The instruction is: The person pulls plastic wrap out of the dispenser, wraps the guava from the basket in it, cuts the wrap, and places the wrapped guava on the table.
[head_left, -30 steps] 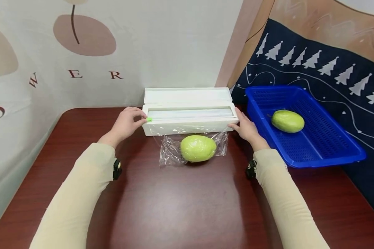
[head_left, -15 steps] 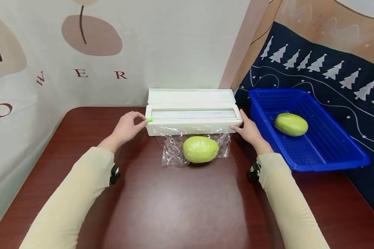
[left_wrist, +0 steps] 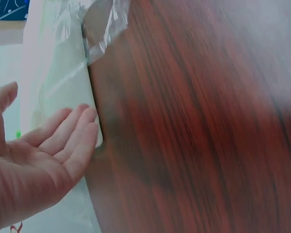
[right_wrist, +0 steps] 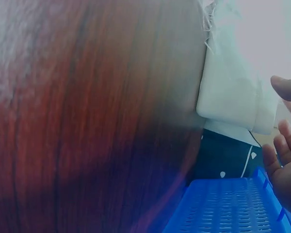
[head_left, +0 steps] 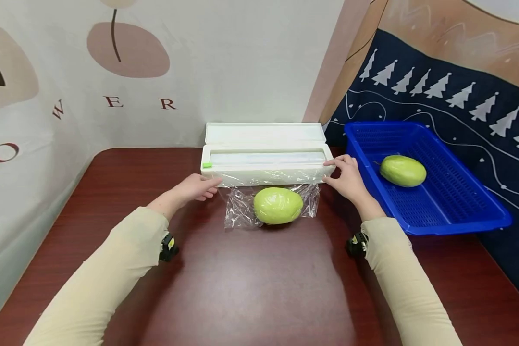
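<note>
A white cling film dispenser (head_left: 265, 179) lies along the back of the table, its lid raised and a green slider (head_left: 207, 165) at its left end. Clear film (head_left: 240, 211) hangs from its front and spreads over the table, around a yellow-green oval fruit (head_left: 278, 205). By the dispenser's front left corner is my left hand (head_left: 194, 187); its fingers (left_wrist: 63, 133) are extended, with nothing held. At the right end, my right hand (head_left: 347, 179) has thumb and fingers spread apart; whether its fingertips touch the dispenser cannot be told.
On the right, a blue plastic basket (head_left: 454, 223) contains a second yellow-green fruit (head_left: 402, 171). The brown wooden table (head_left: 251, 283) extends in front of the dispenser. A printed cloth (head_left: 242, 62) hangs right behind it.
My left hand has left the green slider and moved down and right to the front corner. My right hand's fingers have shifted from the dispenser's end toward its front. Slider and fruit stay put.
</note>
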### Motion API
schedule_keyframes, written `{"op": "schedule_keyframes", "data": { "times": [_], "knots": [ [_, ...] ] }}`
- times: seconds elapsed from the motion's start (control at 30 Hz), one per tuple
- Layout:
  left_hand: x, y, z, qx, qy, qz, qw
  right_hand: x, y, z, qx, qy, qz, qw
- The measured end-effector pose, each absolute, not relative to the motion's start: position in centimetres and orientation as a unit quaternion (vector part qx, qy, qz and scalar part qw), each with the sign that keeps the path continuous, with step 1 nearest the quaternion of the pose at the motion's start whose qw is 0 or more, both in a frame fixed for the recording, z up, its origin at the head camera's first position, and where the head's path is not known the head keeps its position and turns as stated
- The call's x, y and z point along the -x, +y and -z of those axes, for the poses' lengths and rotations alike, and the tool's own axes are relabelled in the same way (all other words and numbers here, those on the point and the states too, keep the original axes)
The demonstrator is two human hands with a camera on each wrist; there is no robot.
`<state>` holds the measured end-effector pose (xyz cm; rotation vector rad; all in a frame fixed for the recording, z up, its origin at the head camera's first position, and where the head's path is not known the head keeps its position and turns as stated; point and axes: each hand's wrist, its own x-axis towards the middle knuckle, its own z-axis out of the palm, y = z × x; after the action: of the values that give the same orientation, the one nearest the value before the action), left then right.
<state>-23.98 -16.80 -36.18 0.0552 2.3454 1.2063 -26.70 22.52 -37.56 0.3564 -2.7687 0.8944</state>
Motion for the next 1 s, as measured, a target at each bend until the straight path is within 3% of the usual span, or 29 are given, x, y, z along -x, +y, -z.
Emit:
{"op": "schedule_keyframes", "data": {
  "times": [0.2,0.37,1.0],
  "knots": [
    [24.1,-16.0,36.6,-0.016,0.846,-0.5,0.183,26.6,22.6,37.5,-0.141,-0.927,-0.337,0.083],
    [24.1,-15.8,37.0,-0.014,0.845,-0.514,0.146,26.5,22.4,37.5,-0.132,-0.918,-0.373,0.034],
    [24.1,-14.7,37.5,-0.089,0.83,-0.529,0.152,26.2,22.0,36.8,-0.103,-0.875,-0.47,-0.048]
  ]
}}
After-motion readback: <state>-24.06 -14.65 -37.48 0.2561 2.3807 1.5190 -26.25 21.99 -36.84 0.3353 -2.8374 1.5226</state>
